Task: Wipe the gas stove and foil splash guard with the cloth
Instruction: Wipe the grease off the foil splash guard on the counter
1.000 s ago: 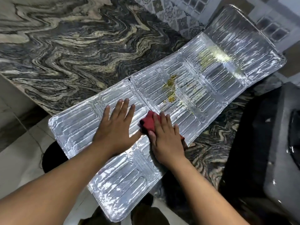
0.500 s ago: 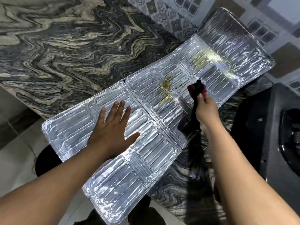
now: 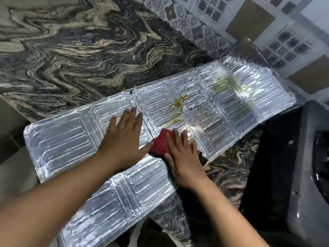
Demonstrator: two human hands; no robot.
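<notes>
Foil splash guard [image 3: 222, 111] laid flat on countertop [image 3: 71, 59], long axis lower-left to upper-right.
Left hand [image 3: 122, 139] pressed flat, fingers straight; cloth [image 3: 160, 145] pressed under flat right hand [image 3: 183, 157]; stove [image 3: 293, 166] alongside.

I take the foil splash guard [image 3: 231, 111] as my landmark. It lies flat and unfolded across the marble countertop [image 3: 80, 50], its near end overhanging the counter edge. Beyond its far long edge I see open counter, unobstructed up to the tiled wall [image 3: 267, 32]. My left hand [image 3: 124, 141] lies flat on the guard's middle panels, blocking passage there. My right hand [image 3: 183, 157] presses the red cloth [image 3: 160, 145] just beside it; the left thumb touches the cloth. The guard's far panels, bearing yellow residue [image 3: 178, 104], stand clear of obstruction. Right of the guard, the gas stove [image 3: 284, 166] closes off that side.
</notes>
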